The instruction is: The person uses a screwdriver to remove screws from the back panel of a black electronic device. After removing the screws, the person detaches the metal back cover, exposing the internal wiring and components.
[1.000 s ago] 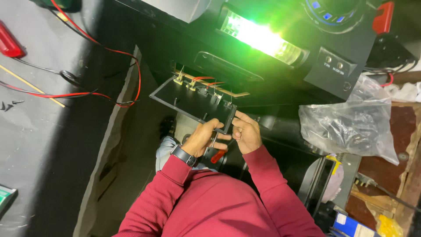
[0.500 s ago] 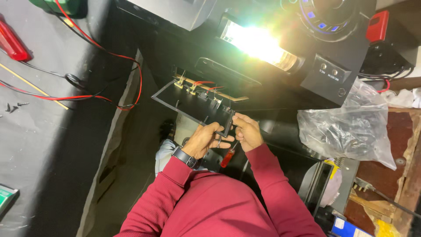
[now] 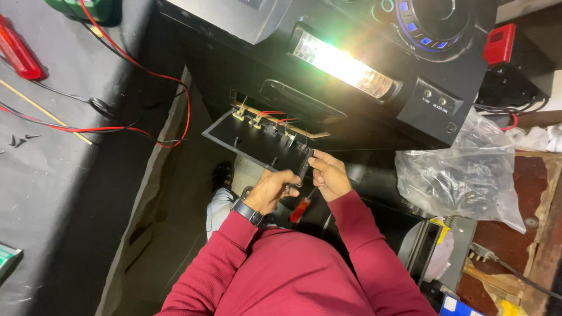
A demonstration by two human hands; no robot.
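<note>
Take the black panel (image 3: 257, 143), hanging open from the front of the audio unit (image 3: 351, 111), as your landmark. Far to its left, red and black leads (image 3: 146, 76) trail across the grey bench (image 3: 52, 175), unmoved over the last second. Your left hand (image 3: 273, 190) sits just below the panel's lower right corner, fingers curled shut around something small that I cannot make out. Just to its right, the red-handled screwdriver (image 3: 300, 208) now hangs below that corner, handle down, between your two hands; a second ago it lay tucked lower and less exposed. Your right hand (image 3: 329, 175) has crept up to the same corner and pinches the panel's edge, fingers closed on it. So the work has tightened onto that one corner, with both hands closer in than before. Above the panel, the unit's lamp (image 3: 345, 64) has turned from green to warm white. Well to the right lies a clear plastic bag (image 3: 462, 175).
</note>
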